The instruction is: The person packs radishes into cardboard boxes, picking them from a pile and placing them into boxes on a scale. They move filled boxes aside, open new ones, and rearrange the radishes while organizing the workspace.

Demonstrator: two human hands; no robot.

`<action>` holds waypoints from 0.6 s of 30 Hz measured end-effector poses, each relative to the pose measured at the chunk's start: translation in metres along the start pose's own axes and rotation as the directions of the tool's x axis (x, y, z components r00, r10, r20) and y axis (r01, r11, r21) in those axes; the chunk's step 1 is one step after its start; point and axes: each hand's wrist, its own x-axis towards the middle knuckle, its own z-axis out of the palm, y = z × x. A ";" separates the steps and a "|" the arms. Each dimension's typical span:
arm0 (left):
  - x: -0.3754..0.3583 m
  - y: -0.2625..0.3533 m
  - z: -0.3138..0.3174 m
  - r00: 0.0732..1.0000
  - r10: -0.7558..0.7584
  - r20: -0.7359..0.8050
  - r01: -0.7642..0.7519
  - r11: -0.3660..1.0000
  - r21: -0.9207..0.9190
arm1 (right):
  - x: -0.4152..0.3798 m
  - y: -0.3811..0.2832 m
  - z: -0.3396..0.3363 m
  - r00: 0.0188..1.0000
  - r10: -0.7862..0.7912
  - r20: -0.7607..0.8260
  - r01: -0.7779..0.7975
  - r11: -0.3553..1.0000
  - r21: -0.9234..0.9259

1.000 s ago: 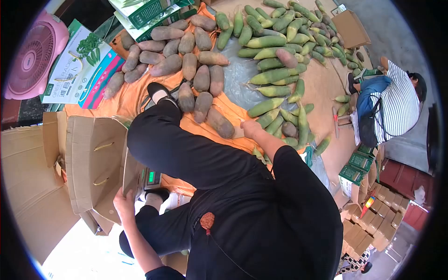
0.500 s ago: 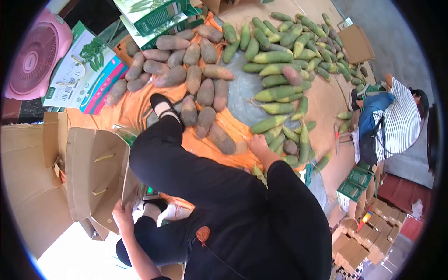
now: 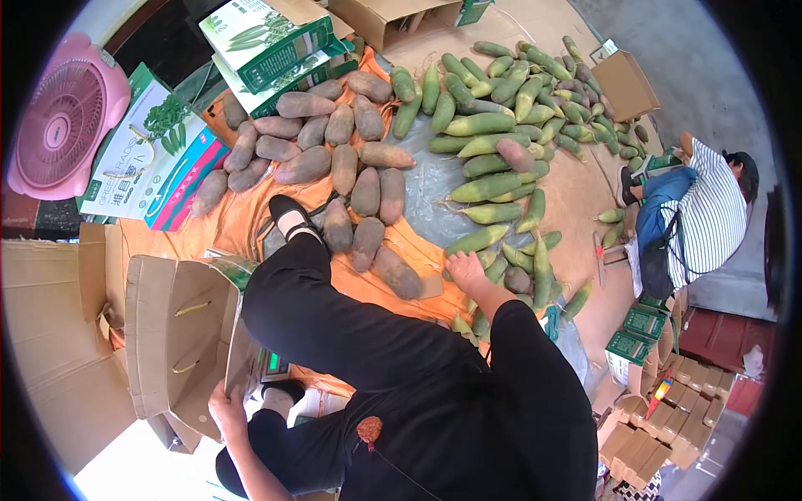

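Observation:
My left hand grips the edge of an open cardboard box with yellow cord handles, thumb and fingers on either side of its wall. The box stands beside a scale with a lit green display. My right hand reaches down to the green radishes, its fingers apart at the lower side of one green radish; I see nothing held in it. More green radishes lie in a row beyond it. A dark reddish radish lies to its left on the orange sheet.
Many reddish-brown radishes cover the orange sheet. At upper left stand a pink fan and printed radish cartons. A co-worker in a striped shirt crouches at right, near stacked cardboard boxes.
The view has shifted slightly. My right hand stays beside the same green radish with its fingers a little more spread, and my left hand keeps hold of the box edge.

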 end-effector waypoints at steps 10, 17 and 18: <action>-0.001 0.001 -0.003 0.999 -0.028 0.037 0.027 0.999 0.036 | -0.009 0.017 -0.062 0.904 0.372 -0.212 -0.207 0.812 0.545; -0.005 -0.008 -0.001 0.998 -0.068 0.008 0.066 0.984 0.163 | 0.013 0.029 -0.142 0.736 0.514 -0.441 0.305 0.330 0.893; -0.003 -0.012 0.001 0.996 -0.086 0.022 0.080 0.977 0.199 | 0.023 0.034 -0.146 0.671 0.516 -0.533 0.370 0.389 0.843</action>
